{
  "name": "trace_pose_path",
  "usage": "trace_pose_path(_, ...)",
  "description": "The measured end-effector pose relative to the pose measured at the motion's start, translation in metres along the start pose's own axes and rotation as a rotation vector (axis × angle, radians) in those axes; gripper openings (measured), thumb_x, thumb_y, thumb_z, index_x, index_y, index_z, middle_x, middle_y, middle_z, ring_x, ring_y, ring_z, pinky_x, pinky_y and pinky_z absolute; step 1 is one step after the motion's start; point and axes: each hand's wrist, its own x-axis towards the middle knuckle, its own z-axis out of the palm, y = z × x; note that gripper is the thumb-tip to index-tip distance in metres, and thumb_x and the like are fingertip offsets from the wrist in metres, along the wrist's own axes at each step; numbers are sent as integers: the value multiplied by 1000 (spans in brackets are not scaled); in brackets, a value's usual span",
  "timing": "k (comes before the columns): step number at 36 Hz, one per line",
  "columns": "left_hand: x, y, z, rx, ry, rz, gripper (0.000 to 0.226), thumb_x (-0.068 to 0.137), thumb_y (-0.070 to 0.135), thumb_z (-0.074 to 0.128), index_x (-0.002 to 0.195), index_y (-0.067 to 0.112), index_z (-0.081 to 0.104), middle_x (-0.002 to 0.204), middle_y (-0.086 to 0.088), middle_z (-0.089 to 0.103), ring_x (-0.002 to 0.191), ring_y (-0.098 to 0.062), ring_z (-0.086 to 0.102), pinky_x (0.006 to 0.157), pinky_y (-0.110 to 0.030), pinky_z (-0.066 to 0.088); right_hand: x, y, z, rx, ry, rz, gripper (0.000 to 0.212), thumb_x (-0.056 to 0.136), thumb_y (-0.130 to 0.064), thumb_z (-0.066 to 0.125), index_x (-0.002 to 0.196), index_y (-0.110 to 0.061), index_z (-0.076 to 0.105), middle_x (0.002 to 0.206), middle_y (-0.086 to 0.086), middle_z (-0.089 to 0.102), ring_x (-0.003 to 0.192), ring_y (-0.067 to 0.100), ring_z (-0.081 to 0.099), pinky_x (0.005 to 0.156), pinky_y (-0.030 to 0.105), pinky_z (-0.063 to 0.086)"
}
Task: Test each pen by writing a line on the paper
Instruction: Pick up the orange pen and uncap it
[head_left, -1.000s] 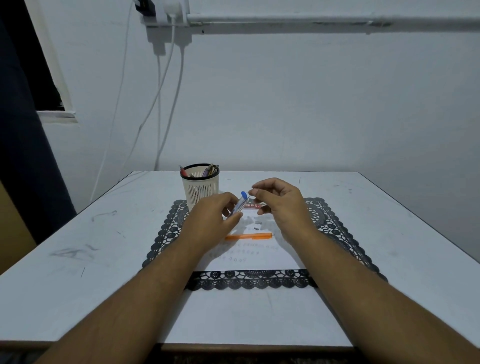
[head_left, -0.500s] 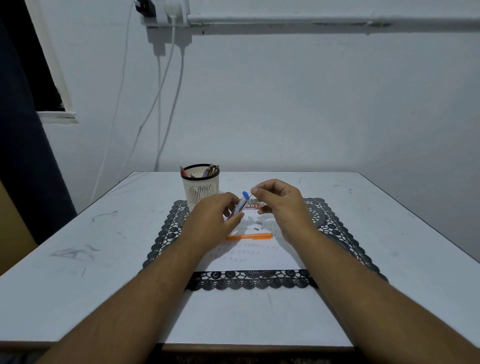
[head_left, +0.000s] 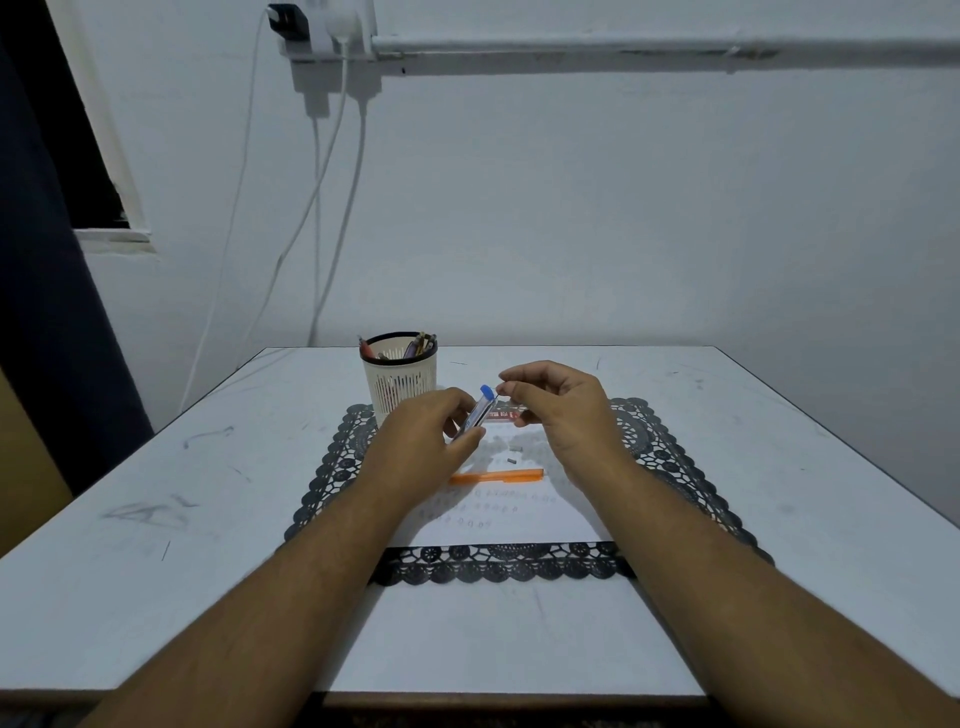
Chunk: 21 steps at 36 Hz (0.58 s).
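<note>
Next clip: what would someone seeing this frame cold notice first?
Two hands meet above the paper at mid-table: the left hand grips a clear blue-capped tube tilted up toward the right hand, whose fingers pinch near its cap. Below lies an orange pen; a pen cup stands behind the left hand.

Between my left fingers (head_left: 467, 441) sits a clear, glossy plastic tube (head_left: 479, 413) with a blue cap; below them, matt white paper (head_left: 519, 514) on black lace mat (head_left: 332, 478).

No legible txt: paper (head_left: 540, 519) has faint scribbles, red label (head_left: 503, 414) too blurry to read.
</note>
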Motion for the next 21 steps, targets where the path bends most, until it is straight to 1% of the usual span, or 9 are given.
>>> trace_pose_path(3, 0, 0, 0, -7, 4, -1, 16, 91, 29, 76, 105, 24, 71, 91, 12, 69, 81, -4, 63, 75, -39, 57, 1, 1, 0, -10, -1, -8, 13, 91, -7, 75, 92, -18, 82, 92, 5, 79, 90, 26, 72, 75, 36, 60)
trace_pose_path(6, 0, 1, 0, 1, 0, -4, 16, 91, 30, 75, 106, 25, 71, 92, 13, 69, 81, -3, 62, 75, -37, 57, 1, 1, 0, -22, -3, -11, 12, 91, -7, 75, 94, -17, 81, 92, 5, 79, 87, 24, 71, 75, 37, 60)
trace_pose_path(15, 0, 0, 1, 12, 4, 9, 19, 91, 30, 75, 109, 23, 71, 93, 12, 69, 82, -5, 63, 76, -38, 57, 1, 2, -1, -36, 2, -19, 11, 92, -6, 75, 94, -16, 80, 89, 2, 78, 77, 14, 67, 74, 32, 59)
trace_pose_path(21, 0, -1, 1, 24, 4, 12, 19, 92, 32, 75, 108, 24, 71, 94, 13, 69, 82, -3, 62, 76, -38, 58, 1, 2, 0, -17, -1, -11, 13, 91, -5, 75, 92, -17, 79, 89, 5, 78, 79, 16, 67, 74, 33, 58)
